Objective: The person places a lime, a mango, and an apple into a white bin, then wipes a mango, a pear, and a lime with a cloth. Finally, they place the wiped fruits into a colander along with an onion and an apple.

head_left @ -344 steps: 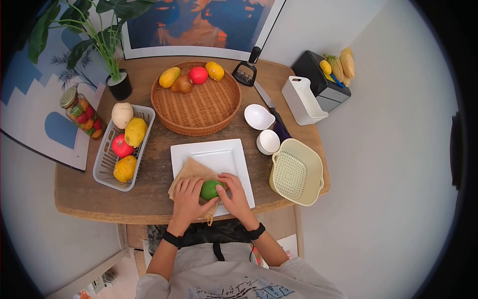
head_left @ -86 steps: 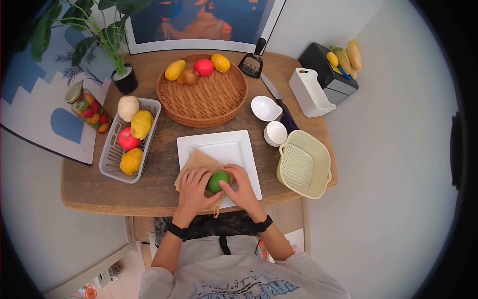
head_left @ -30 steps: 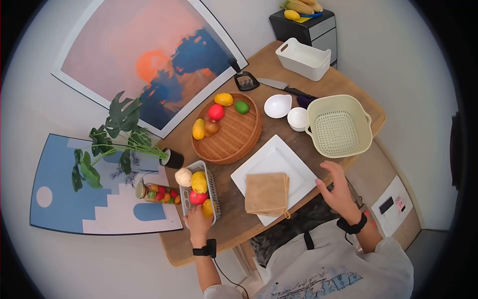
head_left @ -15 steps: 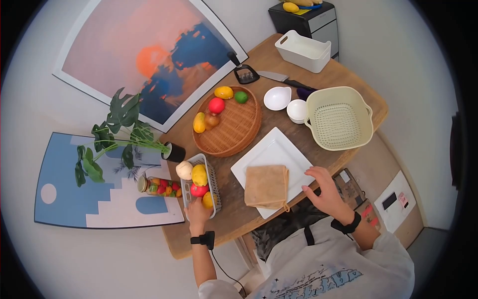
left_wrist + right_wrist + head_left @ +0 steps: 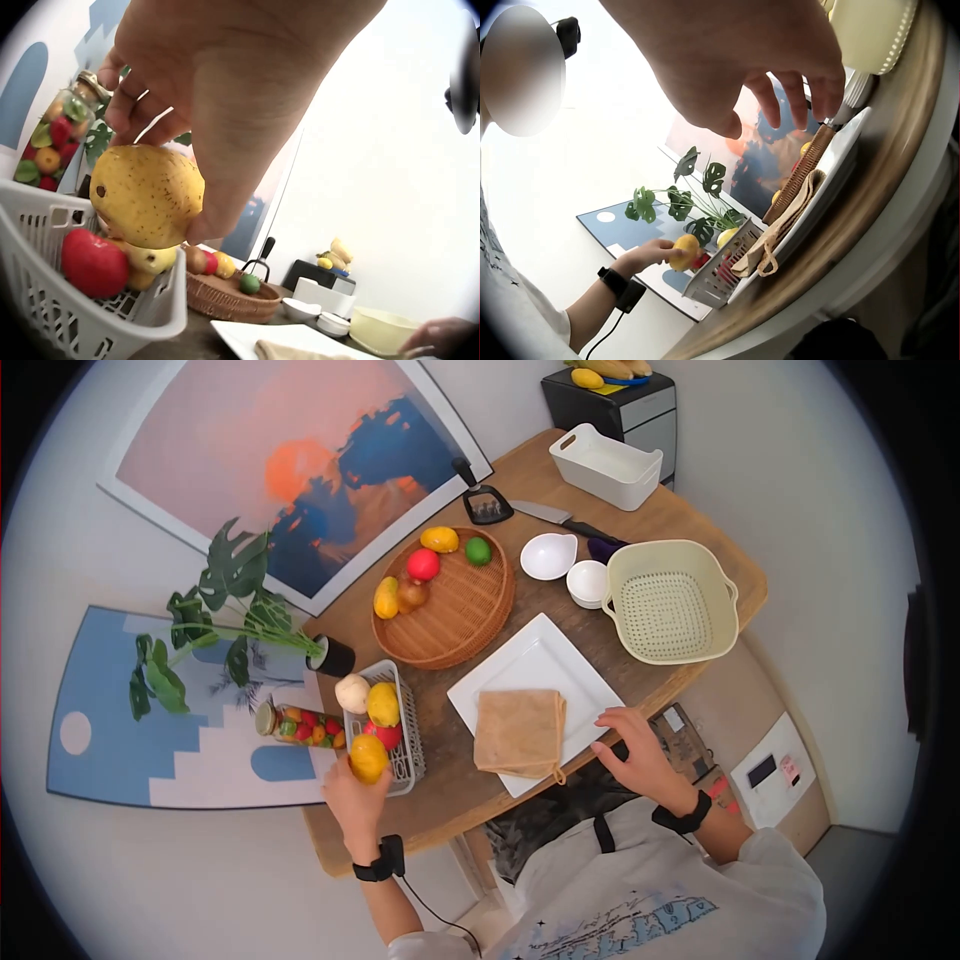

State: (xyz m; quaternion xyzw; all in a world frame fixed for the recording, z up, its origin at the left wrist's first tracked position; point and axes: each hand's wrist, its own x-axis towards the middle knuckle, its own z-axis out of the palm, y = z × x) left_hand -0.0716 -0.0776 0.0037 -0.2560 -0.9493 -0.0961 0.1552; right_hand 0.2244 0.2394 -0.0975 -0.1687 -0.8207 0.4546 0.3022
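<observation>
My left hand [image 5: 350, 805] grips a speckled yellow fruit [image 5: 146, 196] between thumb and fingers, above the near end of the grey slotted basket [image 5: 45, 281]. Inside the basket sit a red fruit [image 5: 94, 262], another yellow fruit [image 5: 383, 704] and a pale round one [image 5: 352, 694]. My right hand [image 5: 645, 760] holds nothing; its fingers are loosely bent at the right corner of the white square plate [image 5: 585, 690]. A folded tan cloth [image 5: 518, 732] lies on that plate. The green fruit [image 5: 478, 551] rests in the round wicker tray [image 5: 465, 605] beside several other fruits.
A jar of fruit [image 5: 300, 726] and a potted plant [image 5: 330, 656] stand left of the basket. Toward the back lie a black-handled masher [image 5: 487, 506] and a knife [image 5: 560, 516]. White bowls [image 5: 549, 556] and a pale yellow colander [image 5: 665, 615] are at the right.
Both hands held the green fruit on the cloth earlier; it now lies in the wicker tray. My left hand reached into the grey basket and has lifted out the speckled yellow fruit.
</observation>
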